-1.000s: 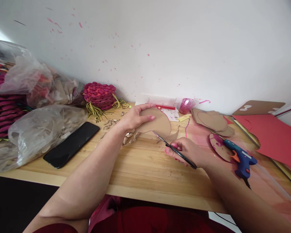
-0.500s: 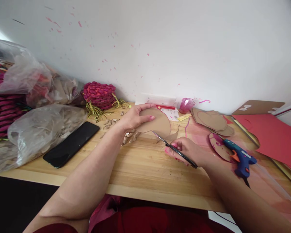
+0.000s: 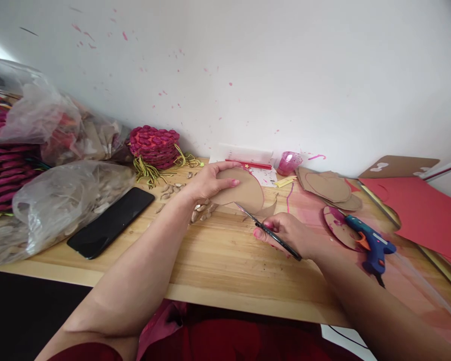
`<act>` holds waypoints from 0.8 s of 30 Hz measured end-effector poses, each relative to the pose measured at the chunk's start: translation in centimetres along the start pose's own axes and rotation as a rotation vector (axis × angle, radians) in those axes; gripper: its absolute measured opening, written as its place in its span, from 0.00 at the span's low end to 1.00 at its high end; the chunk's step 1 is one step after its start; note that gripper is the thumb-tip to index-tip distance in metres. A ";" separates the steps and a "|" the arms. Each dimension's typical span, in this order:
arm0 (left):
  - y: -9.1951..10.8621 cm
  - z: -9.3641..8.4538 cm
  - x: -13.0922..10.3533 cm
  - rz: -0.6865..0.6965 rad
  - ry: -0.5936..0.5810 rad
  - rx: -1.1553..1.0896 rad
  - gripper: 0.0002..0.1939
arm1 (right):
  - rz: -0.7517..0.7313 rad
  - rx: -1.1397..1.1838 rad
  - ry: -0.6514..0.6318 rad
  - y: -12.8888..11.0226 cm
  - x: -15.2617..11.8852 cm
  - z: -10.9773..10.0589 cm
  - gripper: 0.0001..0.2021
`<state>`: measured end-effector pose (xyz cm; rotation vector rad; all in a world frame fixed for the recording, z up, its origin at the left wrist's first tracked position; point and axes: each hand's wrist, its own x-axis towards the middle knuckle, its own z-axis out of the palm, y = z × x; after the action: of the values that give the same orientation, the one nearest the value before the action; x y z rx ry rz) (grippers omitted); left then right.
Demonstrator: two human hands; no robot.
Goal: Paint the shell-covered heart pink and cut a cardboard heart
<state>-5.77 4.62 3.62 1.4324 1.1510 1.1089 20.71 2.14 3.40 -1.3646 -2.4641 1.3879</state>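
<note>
Mid-bench [image 3: 225, 265], straight to the card [image 3: 246, 189]: gripped at its left side by the left hand [image 3: 208, 183], thumb flat on its face, forefinger along the far edge, thumb and forefinger well apart, other fingers out of sight. Over at near right, the scissors [image 3: 281, 242], clamped in the curled fingers of the right hand [image 3: 293, 233].

Now for the line that counts: from those right fingers, card beyond and to the left, with the scissors' long axis slanting from handles at near right to tips at far left, right at the card's near edge. Closer to that edge, the right hand's blades; closer to the card overall, the left hand, in outright contact (pink nails on both sides, a lively touch). Blades parted or closed? Cannot tell for sure at this size. Just right of the tips, a curling sliver [image 3: 269, 209].

Beside the left wrist, a scatter of peanuts [image 3: 202, 213]; farther left, a phone [image 3: 110, 223]. Away to the right, a glue gun [image 3: 376, 248], nose over a stained disc [image 3: 336, 225], with a card pile [image 3: 325, 186] behind.
</note>
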 end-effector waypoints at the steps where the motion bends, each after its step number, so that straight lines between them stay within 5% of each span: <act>1: 0.0 0.0 0.0 -0.002 -0.001 0.006 0.35 | 0.007 -0.013 0.005 -0.1 0.0 0.0 0.27; 17: -0.9 0.8 0.3 -0.017 0.046 -0.003 0.32 | 0.000 -0.205 0.086 0.3 0.4 -0.3 0.27; 24: -1.7 1.5 0.7 -0.012 0.217 -0.198 0.37 | -0.002 -0.214 0.158 1.4 -0.3 -0.8 0.27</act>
<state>-4.40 5.29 1.78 1.1732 1.1615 1.3554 22.13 2.80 3.06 -1.4455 -2.5651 0.9954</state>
